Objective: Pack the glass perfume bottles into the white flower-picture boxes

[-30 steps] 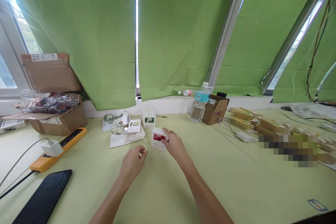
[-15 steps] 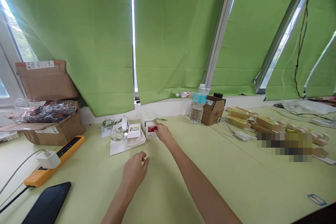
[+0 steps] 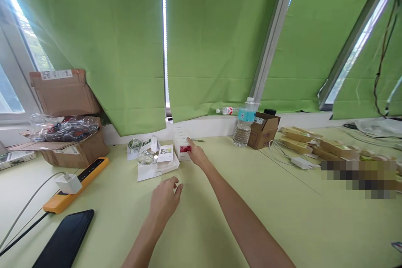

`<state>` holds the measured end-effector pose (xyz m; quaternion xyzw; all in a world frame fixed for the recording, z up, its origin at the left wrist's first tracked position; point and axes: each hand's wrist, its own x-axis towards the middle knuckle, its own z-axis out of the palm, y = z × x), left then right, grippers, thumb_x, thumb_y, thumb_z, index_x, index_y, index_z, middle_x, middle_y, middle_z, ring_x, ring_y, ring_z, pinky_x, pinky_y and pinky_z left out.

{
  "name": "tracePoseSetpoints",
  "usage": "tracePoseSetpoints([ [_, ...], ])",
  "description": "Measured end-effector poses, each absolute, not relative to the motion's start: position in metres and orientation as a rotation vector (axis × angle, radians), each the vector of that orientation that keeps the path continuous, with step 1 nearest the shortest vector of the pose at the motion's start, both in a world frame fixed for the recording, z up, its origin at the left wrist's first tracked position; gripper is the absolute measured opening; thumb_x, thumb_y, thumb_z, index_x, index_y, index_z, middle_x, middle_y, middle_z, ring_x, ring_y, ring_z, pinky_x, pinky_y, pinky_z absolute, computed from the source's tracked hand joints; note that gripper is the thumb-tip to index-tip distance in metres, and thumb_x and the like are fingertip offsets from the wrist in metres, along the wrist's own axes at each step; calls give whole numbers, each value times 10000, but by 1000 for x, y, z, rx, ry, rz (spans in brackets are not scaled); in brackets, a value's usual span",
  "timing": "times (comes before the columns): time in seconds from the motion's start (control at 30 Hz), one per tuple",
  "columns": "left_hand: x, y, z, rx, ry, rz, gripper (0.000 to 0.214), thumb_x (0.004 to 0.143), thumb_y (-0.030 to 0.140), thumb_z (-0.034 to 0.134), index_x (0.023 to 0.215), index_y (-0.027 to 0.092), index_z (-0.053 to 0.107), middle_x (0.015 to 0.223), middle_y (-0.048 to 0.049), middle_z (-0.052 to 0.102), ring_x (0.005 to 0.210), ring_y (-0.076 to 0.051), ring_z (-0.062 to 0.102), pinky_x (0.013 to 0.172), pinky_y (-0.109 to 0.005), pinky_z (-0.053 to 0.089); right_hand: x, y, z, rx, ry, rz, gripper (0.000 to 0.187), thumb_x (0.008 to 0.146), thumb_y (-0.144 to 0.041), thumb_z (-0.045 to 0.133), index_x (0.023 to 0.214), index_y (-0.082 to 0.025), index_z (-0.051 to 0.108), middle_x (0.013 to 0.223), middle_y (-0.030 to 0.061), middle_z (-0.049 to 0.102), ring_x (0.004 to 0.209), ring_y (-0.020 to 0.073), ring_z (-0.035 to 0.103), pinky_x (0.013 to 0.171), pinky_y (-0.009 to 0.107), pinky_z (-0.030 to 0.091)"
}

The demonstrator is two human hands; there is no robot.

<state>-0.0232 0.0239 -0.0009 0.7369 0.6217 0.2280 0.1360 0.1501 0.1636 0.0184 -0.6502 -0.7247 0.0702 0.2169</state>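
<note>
A row of small white boxes (image 3: pixel 179 135) stands near the wall. At its front end is a white box with a red picture (image 3: pixel 184 153). My right hand (image 3: pixel 199 155) has its fingers closed at the right side of that box, index finger by the top edge and thumb at the front. My left hand (image 3: pixel 165 196) hovers over the table nearer to me, fingers loosely bent, thumb apart, holding nothing. Just left of the row, a clear glass bottle (image 3: pixel 145 158) and a white box with a green picture (image 3: pixel 165 153) lie on opened white packaging (image 3: pixel 144 174).
Another round glass bottle (image 3: pixel 135 145) stands farther left. An orange power strip (image 3: pixel 59 202), a black phone (image 3: pixel 64 240) and an open carton (image 3: pixel 81 150) are on the left. A water bottle (image 3: pixel 241 134), a brown box (image 3: pixel 262 132) and a charger (image 3: pixel 301 163) stand to the right.
The head view has turned slightly left, so everything appears farther right. The front box now sits closer in line with the row, and the dark gap above it is gone. My left hand stays empty.
</note>
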Motion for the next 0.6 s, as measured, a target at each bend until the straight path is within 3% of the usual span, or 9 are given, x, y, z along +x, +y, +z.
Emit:
tracePoseSetpoints([
  [0.23, -34, 29, -4, 2157, 1982, 617, 304, 899, 355, 390, 1051, 203, 605, 1063, -96, 654, 944, -246, 608, 708, -308, 404, 152, 149, 16, -1785, -1910, 121, 735, 838, -104, 451, 1482, -112, 97, 1255, 188, 525, 1077, 267, 554, 833, 309, 411],
  [0.43, -43, 33, -17, 2149, 2244, 545, 429, 851, 327, 483, 1217, 107, 524, 1225, -205, 545, 1153, -341, 477, 900, -418, 368, 148, 122, 17, -1640, -1948, 40, 445, 885, -111, 371, 1317, -180, 454, 1351, 116, 448, 1200, 248, 451, 932, 325, 384],
  [0.6, -52, 41, -28, 2170, 2318, 477, 627, 853, 437, 470, 1344, 49, 416, 1441, -252, 341, 1339, -379, 276, 1047, -486, 220, 126, 93, 6, -1441, -2149, 118, 341, 879, -167, 447, 1192, -213, 572, 1255, 57, 539, 951, 163, 599, 854, 253, 443],
])
